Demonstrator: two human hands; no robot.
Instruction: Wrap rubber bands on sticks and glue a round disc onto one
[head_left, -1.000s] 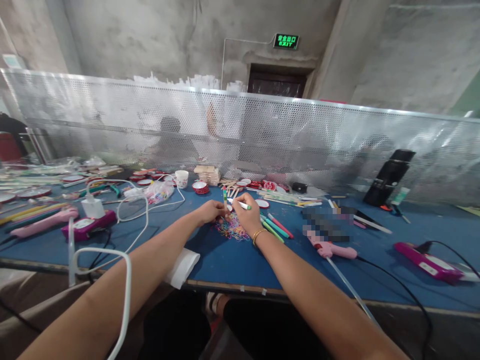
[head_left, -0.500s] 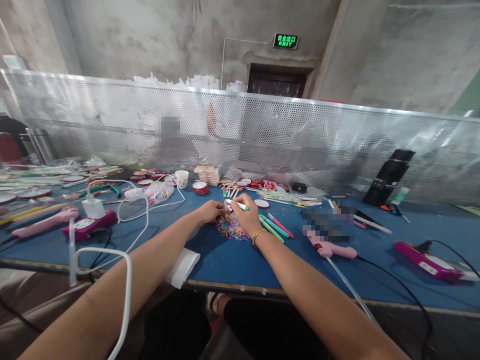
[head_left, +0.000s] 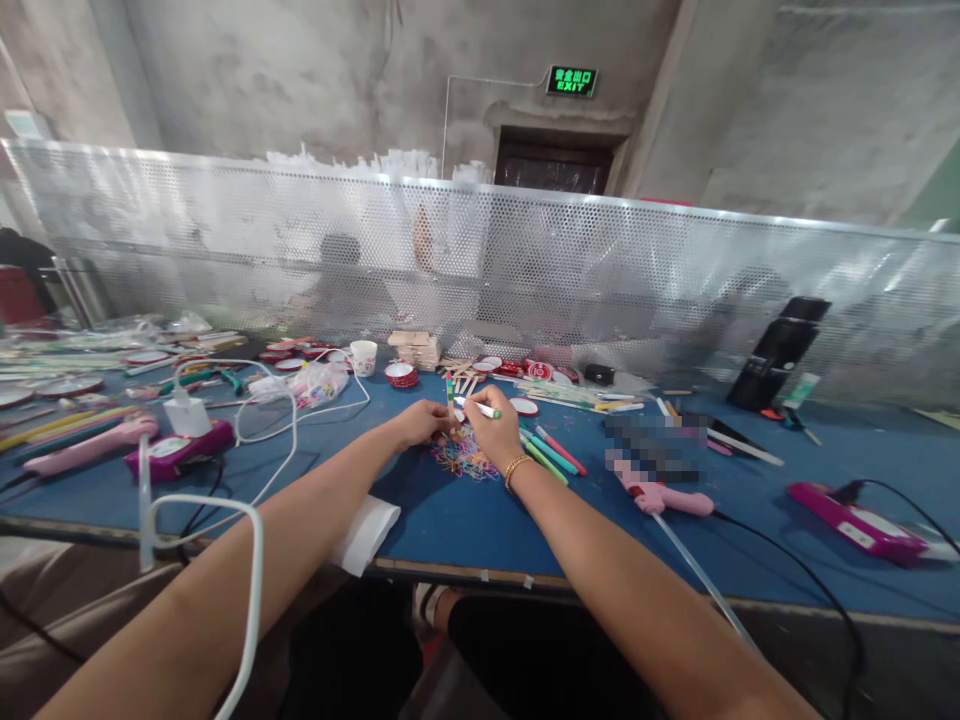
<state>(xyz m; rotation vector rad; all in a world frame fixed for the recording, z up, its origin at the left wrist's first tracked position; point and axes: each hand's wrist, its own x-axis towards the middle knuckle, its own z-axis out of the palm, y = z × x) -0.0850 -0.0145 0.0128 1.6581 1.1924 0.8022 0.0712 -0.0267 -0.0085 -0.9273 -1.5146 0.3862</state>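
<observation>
My left hand (head_left: 424, 424) is closed around the lower part of a thin wooden craft stick (head_left: 450, 390), which stands roughly upright and has green colour on its upper part. In my right hand (head_left: 493, 430) is a white marker pen (head_left: 487, 411) with a green end, its other end pointing left at the stick. Under both hands lies a heap of small coloured rubber bands (head_left: 469, 462). Several green, teal and red markers (head_left: 551, 456) rest on the blue table just right of my right hand.
A pink glue gun (head_left: 671, 498) and purple power strip (head_left: 855, 525) are on the right, near a black bottle (head_left: 780, 355). At left are a white cable (head_left: 255, 590) and another purple strip (head_left: 176, 455). A paper cup (head_left: 364, 358) and stacked wooden sticks (head_left: 414, 350) stand behind.
My right hand and the marker pen have shifted very slightly to the right. My left hand and the craft stick look the same.
</observation>
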